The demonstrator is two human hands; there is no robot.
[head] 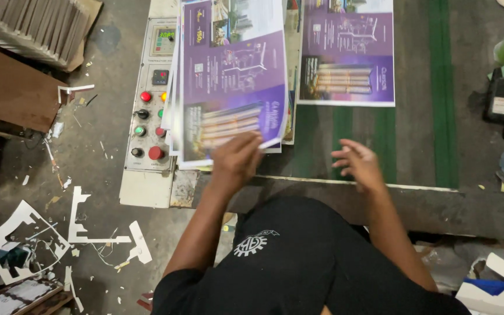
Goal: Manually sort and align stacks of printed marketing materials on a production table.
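From the head view, the left hand [237,156] pinches the near edge of the top purple printed sheet [231,81] on a fanned stack, its fingers [252,142] curled onto the paper's lower right corner, just right of the control panel [150,93] with its red and green buttons. The sheet's long axis runs straight away from the person, so it lies directly beyond that hand. The right hand [358,163] hovers with its fingers loosely spread over the green-striped surface [438,116], holding nothing, below a second purple sheet [347,52] lying flat further right of the panel, apart from it.
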